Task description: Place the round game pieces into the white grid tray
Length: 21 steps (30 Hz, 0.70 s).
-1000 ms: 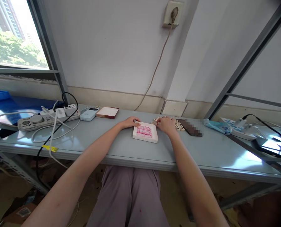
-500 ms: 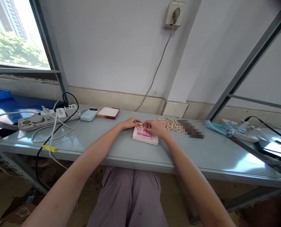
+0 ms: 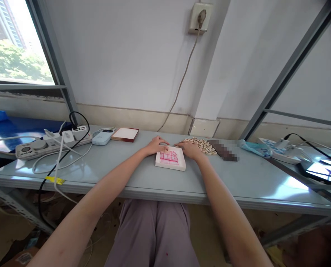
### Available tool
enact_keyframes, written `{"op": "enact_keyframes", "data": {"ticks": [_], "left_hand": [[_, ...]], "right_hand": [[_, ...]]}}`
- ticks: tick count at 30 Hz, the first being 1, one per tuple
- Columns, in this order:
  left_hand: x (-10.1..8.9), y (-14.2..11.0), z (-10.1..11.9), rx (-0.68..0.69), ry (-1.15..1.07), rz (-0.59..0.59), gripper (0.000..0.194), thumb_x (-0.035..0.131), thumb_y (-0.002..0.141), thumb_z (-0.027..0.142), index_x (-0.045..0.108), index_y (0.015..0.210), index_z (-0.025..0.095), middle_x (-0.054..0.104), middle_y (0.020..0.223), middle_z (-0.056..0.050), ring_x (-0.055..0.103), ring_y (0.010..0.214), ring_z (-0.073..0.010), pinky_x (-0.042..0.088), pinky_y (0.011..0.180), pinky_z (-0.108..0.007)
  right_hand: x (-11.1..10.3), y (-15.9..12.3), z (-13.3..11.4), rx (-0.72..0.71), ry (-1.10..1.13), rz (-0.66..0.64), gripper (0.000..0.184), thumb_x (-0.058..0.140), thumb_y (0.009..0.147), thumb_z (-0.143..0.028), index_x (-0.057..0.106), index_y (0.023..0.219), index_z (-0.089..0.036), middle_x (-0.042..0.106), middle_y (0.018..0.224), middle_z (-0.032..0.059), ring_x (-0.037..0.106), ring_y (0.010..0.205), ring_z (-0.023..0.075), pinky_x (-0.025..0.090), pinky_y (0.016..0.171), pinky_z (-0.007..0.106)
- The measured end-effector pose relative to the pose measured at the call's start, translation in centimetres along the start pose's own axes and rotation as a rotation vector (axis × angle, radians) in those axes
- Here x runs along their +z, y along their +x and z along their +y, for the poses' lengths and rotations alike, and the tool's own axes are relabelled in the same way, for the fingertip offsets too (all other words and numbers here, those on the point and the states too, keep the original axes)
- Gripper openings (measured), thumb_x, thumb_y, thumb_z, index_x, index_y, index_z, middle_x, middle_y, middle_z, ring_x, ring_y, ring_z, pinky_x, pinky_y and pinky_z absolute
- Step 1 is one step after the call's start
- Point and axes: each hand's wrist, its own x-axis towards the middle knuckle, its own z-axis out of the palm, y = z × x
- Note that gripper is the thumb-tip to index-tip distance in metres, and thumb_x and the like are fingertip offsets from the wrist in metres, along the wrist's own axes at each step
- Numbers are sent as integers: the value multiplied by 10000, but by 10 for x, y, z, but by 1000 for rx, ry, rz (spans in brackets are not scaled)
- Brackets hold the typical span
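Observation:
A white square board point(image 3: 170, 158) with a pink grid drawn on it lies on the grey metal bench point(image 3: 121, 174), in front of me. My left hand point(image 3: 156, 145) rests flat at the board's far left corner, fingers spread, holding nothing. My right hand point(image 3: 189, 150) lies palm down by the far right corner, its fingers next to a heap of small round wooden pieces point(image 3: 201, 145). It seems to hold nothing. Just right of the heap lies a dark flat object point(image 3: 223, 150), pixelated beyond recognition.
Left along the bench are a white power strip point(image 3: 44, 145) with chargers and cables, a pale blue device point(image 3: 102, 137) and a red-edged square tile point(image 3: 125, 134). A light blue packet point(image 3: 254, 148) and a white tray point(image 3: 279, 151) with cables lie to the right.
Both hands have drawn apart, and my right hand has moved off the board to its far right corner. The pink grid now shows uncovered. The head view has shifted slightly.

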Motion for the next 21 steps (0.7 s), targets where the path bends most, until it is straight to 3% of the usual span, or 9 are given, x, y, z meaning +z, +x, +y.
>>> {"op": "enact_keyframes", "data": {"ticks": [4, 9, 16, 21], "left_hand": [[-1, 2, -3, 16, -67, -75, 336, 606, 702, 333, 658, 994, 175, 556, 1038, -73, 514, 979, -214, 403, 881, -308], [-4, 2, -2, 30, -67, -57, 340, 627, 671, 345, 672, 958, 167, 601, 1003, -66, 532, 937, -215, 422, 831, -303], [-2, 5, -13, 60, -73, -19, 352, 643, 657, 353, 679, 957, 174, 594, 1016, -68, 529, 936, -217, 421, 815, -305], [-1, 5, -13, 63, -63, -13, 308, 589, 704, 374, 684, 914, 169, 604, 968, -62, 539, 916, -206, 421, 804, -295]], "right_hand": [[-5, 0, -1, 55, -87, 102, 290, 410, 862, -241, 666, 998, -245, 605, 1115, 93, 494, 1051, 266, 304, 865, 424], [-18, -4, -6, 103, 40, 267, 337, 357, 900, -360, 641, 1035, -240, 602, 1046, 92, 529, 948, 222, 330, 771, 323], [-23, -5, -25, -86, 188, 195, 309, 441, 852, -411, 689, 960, -262, 641, 863, 24, 540, 758, 166, 306, 688, 273], [-26, -9, -34, -102, 54, 154, 288, 497, 780, -239, 695, 986, -278, 657, 821, 26, 547, 744, 167, 282, 688, 280]]}}
